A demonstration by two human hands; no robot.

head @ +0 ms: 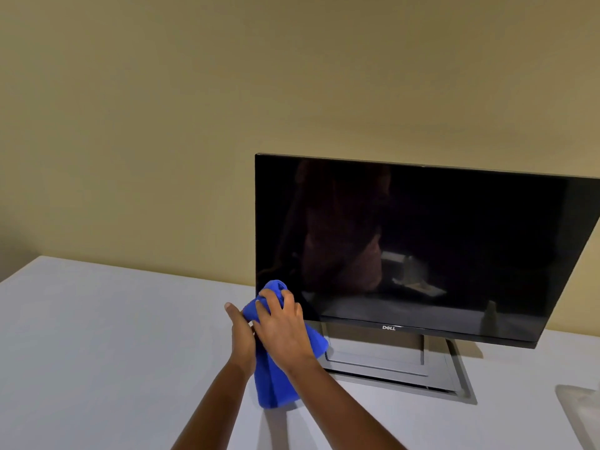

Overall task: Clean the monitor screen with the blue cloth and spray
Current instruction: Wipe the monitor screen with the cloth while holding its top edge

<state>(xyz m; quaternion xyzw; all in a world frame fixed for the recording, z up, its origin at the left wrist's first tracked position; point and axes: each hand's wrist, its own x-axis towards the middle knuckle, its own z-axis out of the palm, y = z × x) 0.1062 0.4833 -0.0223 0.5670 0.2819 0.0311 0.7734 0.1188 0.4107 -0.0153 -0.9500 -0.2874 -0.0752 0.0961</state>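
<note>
A black monitor (454, 222) with a dark, switched-off screen stands on a grey stand (389, 365) on the white table (97, 336). Both of my hands hold a bunched blue cloth (272, 381) in front of the screen's lower left corner. My right hand (282, 329) grips the cloth's upper part, its fingers curled over the top wad. My left hand (242, 332) holds the cloth from the left side. The cloth's tail hangs down between my wrists. Whether the cloth touches the screen is unclear. No spray bottle is clearly visible.
A plain yellowish wall (162, 125) rises right behind the table. A translucent object (581, 407), cut off by the frame, lies on the table at the far right. The monitor's wide base extends forward toward me.
</note>
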